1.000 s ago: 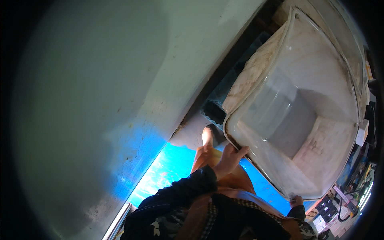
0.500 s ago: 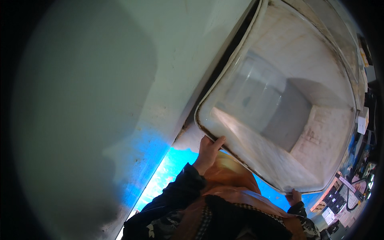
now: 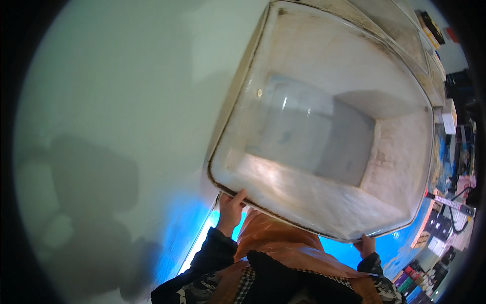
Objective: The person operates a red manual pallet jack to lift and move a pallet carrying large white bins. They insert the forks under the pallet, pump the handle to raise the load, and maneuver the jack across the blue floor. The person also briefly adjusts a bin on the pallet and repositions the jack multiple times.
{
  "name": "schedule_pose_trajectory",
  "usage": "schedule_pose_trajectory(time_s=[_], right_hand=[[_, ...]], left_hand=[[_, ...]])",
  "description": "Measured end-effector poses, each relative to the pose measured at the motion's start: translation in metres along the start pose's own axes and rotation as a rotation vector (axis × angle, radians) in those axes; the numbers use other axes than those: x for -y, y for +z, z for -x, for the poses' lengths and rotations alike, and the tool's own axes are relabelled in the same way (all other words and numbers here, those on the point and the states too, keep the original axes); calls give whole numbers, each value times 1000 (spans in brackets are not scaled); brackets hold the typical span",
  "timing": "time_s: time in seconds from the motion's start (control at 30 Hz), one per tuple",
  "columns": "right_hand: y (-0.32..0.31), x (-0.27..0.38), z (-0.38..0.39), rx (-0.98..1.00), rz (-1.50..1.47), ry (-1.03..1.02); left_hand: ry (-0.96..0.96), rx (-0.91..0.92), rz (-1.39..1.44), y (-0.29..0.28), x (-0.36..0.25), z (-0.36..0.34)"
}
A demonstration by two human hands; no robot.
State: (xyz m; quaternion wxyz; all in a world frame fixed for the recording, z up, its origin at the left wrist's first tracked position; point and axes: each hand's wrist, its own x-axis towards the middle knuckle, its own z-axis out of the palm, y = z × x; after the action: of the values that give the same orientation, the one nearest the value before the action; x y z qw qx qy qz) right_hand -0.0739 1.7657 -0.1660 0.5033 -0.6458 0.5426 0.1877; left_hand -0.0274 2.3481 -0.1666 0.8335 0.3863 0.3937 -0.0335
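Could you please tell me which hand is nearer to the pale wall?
Left: the left hand holds the white tub close to the pale wall; the right hand holds it farther right.

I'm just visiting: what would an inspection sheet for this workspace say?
Surface: blue floor, partly hidden by a white tub.
Job's things: the tub, stained inside, its open top facing the camera.
Clutter: black crates and a white box at the right.
Hands: left hand grips the tub; right hand grips it farther right.
Cables: curved black cord or hose, right; unclear which.
Surroundings: pale wall, shadowed, at the left.
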Motion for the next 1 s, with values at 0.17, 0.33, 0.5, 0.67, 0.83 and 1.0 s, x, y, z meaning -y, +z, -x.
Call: schedule_pose_trajectory(time_s=[0.17, 0.33, 0.5, 0.67, 0.83, 1.0], right_hand=[[6, -19, 14, 0, -13, -39], [15, -10, 0, 114, 32, -184], [-9, -6, -1, 114, 32, -370], [-105, -54, -20, 489, -183, -457], [-238, -177, -73, 502, -150, -502], [-392, -306, -95, 307, -502, -279]], left_hand=[[87, 16, 11, -14, 18, 11], [190, 44, -25, -26, 31, -22], [134, -90, -173, -16, 16, -1], [465, -579, -679, 52, 72, 93], [913, -234, -1032, 173, 179, 170], [980, 496, -1298, 363, 337, 230]])
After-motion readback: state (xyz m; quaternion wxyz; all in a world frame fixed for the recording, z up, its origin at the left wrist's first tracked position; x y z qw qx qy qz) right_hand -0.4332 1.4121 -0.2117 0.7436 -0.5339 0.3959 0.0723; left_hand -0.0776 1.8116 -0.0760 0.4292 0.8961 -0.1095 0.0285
